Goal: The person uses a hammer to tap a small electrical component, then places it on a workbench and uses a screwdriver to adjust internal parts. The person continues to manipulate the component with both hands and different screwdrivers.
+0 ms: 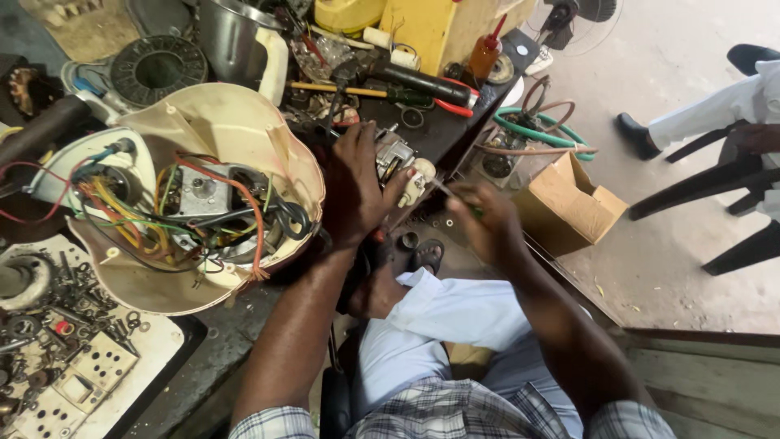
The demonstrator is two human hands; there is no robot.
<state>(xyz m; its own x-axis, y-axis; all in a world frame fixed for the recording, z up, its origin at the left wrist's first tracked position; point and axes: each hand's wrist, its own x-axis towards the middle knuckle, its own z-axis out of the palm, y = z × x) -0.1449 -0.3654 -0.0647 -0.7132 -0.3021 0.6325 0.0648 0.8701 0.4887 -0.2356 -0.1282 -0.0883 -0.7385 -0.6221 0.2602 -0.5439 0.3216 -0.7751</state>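
My left hand (357, 191) grips a small metal and cream-coloured switch part (402, 167) at the edge of the dark workbench (455, 130). My right hand (483, 223) holds a thin screwdriver (451, 195) whose tip points at that part. Just left of my left hand lies an opened cream appliance housing (211, 130), upside down, showing a grey motor and a tangle of red, yellow, green and black wires (203, 211).
A tray of screws and cream switch plates (73, 358) lies at lower left. Tools, a steel cup (231, 32) and an orange bottle (486, 53) crowd the bench's back. A cardboard box (569, 203) and coiled hoses (540, 130) sit on the floor right; another person's legs (707, 114) are beyond.
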